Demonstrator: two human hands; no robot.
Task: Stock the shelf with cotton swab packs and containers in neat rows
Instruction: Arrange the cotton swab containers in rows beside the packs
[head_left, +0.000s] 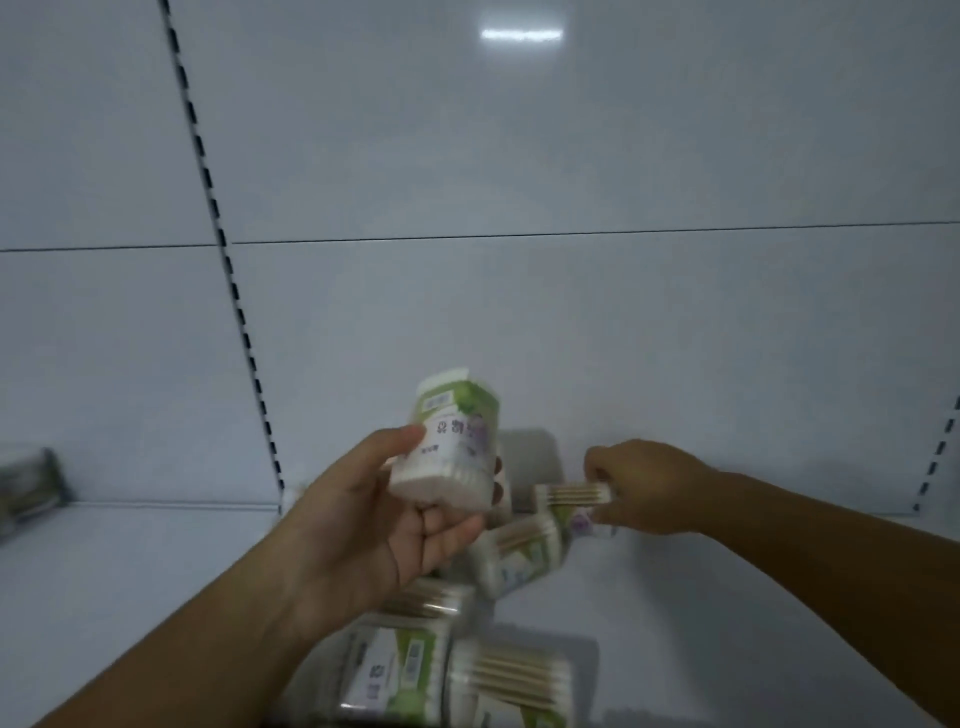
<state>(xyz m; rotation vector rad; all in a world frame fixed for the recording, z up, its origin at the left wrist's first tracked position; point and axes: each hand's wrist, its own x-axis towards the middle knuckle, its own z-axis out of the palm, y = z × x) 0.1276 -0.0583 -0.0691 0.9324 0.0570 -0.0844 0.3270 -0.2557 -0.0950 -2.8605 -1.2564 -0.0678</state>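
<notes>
My left hand (374, 514) holds a cotton swab container (452, 441) with a green and white label, raised and tilted above the white shelf (727, 597). My right hand (644, 488) grips a second swab container (576, 501) near the shelf's back wall. Just below it another container (519, 556) lies tilted on the shelf. Several more swab containers (457, 675) stand at the front edge, partly hidden by my left forearm.
The white back panel (519, 208) rises behind the shelf, with slotted uprights at the left (228, 291) and far right (940, 452). A dark blurred product (26, 483) sits on the neighbouring shelf at the far left.
</notes>
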